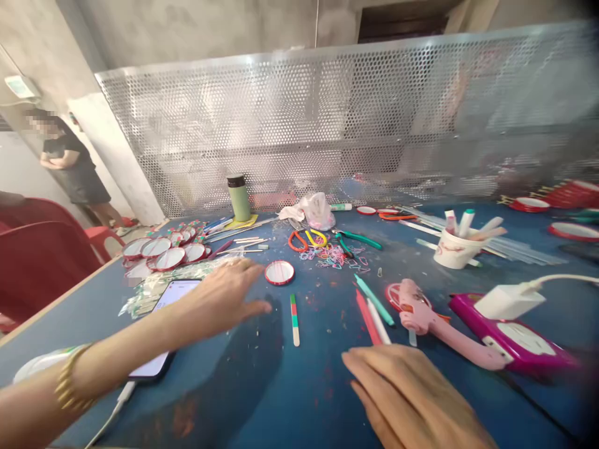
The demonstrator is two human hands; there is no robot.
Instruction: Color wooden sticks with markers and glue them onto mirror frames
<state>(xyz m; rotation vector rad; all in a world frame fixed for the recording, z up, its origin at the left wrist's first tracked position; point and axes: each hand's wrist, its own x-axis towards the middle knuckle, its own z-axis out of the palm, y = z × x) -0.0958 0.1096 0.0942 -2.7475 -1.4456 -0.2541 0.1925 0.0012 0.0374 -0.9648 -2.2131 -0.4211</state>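
My left hand (pixel 224 298) reaches out over the blue table (pixel 262 386), fingers stretched and apart, holding nothing. It hovers above a phone (pixel 171 296) and is close to a red-rimmed round lid (pixel 279 272) and a painted craft stick (pixel 294 319). A gold bracelet (pixel 70 381) sits on that wrist. My right hand (pixel 412 399) lies flat and open on the table at the bottom right, its fingertips just short of red, white and green sticks (pixel 374 312). A pink glue gun (pixel 435 321) lies just beyond it.
A stack of red-rimmed lids (pixel 163 252), a green flask (pixel 239 197), scissors (pixel 306 239), pliers (pixel 358 239), loose rubber bands (pixel 332 255), a paper cup of sticks (pixel 456 246) and a magenta device with charger (pixel 510 330) crowd the table. A perforated metal screen (pixel 350 118) backs it. A person (pixel 70 165) stands far left by red chairs (pixel 42 255).
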